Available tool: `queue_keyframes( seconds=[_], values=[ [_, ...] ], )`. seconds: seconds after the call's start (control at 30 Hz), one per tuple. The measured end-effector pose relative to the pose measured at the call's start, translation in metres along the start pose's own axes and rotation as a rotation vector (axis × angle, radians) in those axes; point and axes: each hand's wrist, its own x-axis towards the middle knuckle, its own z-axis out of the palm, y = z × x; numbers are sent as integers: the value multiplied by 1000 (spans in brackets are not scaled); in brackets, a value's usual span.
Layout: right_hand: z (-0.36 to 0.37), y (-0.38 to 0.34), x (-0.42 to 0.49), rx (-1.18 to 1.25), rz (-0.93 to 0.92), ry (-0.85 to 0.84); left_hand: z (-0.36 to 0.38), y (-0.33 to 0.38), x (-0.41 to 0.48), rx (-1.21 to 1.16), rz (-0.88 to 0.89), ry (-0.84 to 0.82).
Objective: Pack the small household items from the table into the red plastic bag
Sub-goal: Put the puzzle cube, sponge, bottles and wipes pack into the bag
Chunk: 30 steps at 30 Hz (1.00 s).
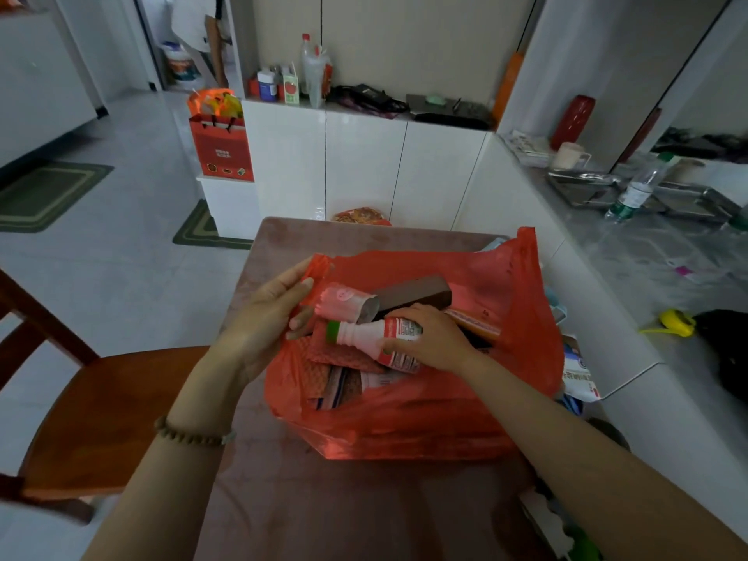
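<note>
Head view: in the middle of the frame, the red bag [404, 423] sits open on the table [324, 512]. The left hand [267, 317] pinches its edge. The right hand [435, 338] wraps round a white bottle [364, 338] in the bag's mouth, just below a brown box [413, 293].

The open red plastic bag [425, 419] on the table holds a white green-capped bottle [364, 336] lying sideways.
</note>
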Motion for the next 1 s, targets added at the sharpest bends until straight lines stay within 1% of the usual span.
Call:
queue_keyframes(
  seconds=[0.07,0.13,0.2,0.27,0.33,0.4,0.47,0.5,0.53,0.57,0.63,0.67,0.7,0.8,0.83,0.9,0.97,1.0],
  values=[
    [2,2,-4,74,11,53,-1,-1,-4,24,14,8],
    [2,4,-10,186,24,133,0,-1,-7,120,20,44],
    [-3,1,-20,339,40,181,4,0,-11,288,30,129],
    [-13,-2,-33,482,38,205,9,0,-14,529,86,237],
    [-27,-2,-53,602,25,221,14,-2,-17,785,170,324],
    [-43,5,-78,708,13,218,26,-6,-20,993,275,417],
    [-60,18,-108,812,9,236,49,-7,-24,1091,484,483],
    [-67,28,-123,870,22,261,65,-6,-27,1078,589,467],
    [-74,39,-139,919,51,294,81,-7,-30,1013,651,404],
    [-78,53,-154,945,98,334,99,-12,-32,922,653,296],
    [-79,87,-186,954,203,426,138,-32,-37,768,518,31],
    [-75,104,-203,952,262,467,158,-48,-38,740,445,-72],
    [-71,121,-222,945,328,494,176,-67,-38,734,383,-161],
    [-44,163,-275,910,513,500,225,-139,-43,770,140,-430],
    [-33,174,-290,910,578,520,238,-163,-46,794,61,-499],
    [-9,191,-312,943,688,613,257,-207,-49,791,-24,-576],
    [11,208,-326,1007,742,691,265,-241,-48,789,-54,-609],
    [17,213,-330,1052,763,671,266,-255,-46,792,-66,-616]
  ],
)
